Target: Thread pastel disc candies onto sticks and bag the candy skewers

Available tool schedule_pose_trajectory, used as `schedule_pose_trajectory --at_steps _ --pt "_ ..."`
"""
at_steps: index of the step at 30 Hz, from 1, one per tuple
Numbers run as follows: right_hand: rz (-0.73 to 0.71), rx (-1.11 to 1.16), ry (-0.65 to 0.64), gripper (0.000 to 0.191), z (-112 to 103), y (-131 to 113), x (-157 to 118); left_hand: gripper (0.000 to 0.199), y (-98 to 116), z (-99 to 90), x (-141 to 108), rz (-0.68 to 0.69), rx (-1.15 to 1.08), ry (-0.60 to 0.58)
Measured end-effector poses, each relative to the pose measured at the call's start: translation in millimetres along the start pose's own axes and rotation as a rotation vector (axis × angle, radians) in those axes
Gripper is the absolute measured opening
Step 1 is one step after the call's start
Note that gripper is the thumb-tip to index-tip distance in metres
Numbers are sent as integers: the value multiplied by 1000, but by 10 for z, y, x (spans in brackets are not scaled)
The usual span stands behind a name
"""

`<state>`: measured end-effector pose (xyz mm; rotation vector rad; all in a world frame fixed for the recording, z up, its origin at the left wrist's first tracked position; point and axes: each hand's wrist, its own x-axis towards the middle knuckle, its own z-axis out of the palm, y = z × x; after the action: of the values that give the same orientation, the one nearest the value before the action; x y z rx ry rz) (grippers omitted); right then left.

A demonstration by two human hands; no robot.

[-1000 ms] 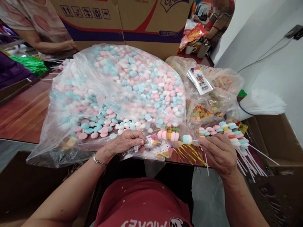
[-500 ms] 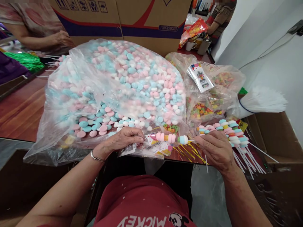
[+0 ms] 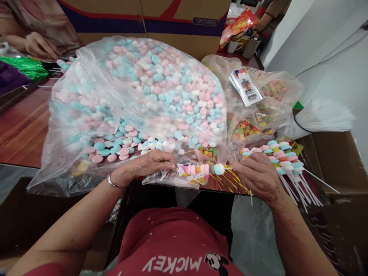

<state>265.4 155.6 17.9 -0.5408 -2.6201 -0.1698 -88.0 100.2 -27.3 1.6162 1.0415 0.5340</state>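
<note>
A marshmallow and gummy skewer (image 3: 202,170), with pink, white and blue pieces and small coloured rings, lies level between my hands. At its left end, my left hand (image 3: 149,164) pinches the edge of a clear printed bag (image 3: 182,169), which is around at least the skewer's left part. My right hand (image 3: 257,176) closes its fingers on the skewer's stick at the right end. Under the skewer are more flat printed bags (image 3: 156,177) and gold twist ties (image 3: 230,180). A pile of skewers (image 3: 283,157) on white sticks rests beyond my right hand.
A big clear bag of marshmallows (image 3: 161,92) fills the table's middle. Right of it are bags of gummy rings (image 3: 244,128), a stack of printed bags (image 3: 245,86) and bundled white sticks (image 3: 324,117). Behind stands a large carton (image 3: 178,38). A co-worker's hand (image 3: 41,46) is at upper left.
My right hand has come slightly left with the skewer, nearer my left hand, which keeps its pinch. The view has shifted a little. The co-worker's hand has moved left.
</note>
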Motion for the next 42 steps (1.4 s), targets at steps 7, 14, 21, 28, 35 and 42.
schedule_pose_trajectory --at_steps 7,14,21,28,35,42 --pt "-6 -1 23 20 -2 -67 51 23 50 26 4 0 54 29" --pt "59 132 44 15 31 -118 61 27 133 51 18 37 50 32" --pt "77 176 -1 14 25 -170 85 25 121 85 25 20 -26 -18" --pt "70 153 -29 20 80 -216 130 20 121 128 13 -48 -96 -109" --pt "29 169 1 19 43 -148 134 25 222 197 -12 -56 -108 -281" --pt "-4 225 -164 22 93 -258 232 22 247 406 17 -4 -155 -254"
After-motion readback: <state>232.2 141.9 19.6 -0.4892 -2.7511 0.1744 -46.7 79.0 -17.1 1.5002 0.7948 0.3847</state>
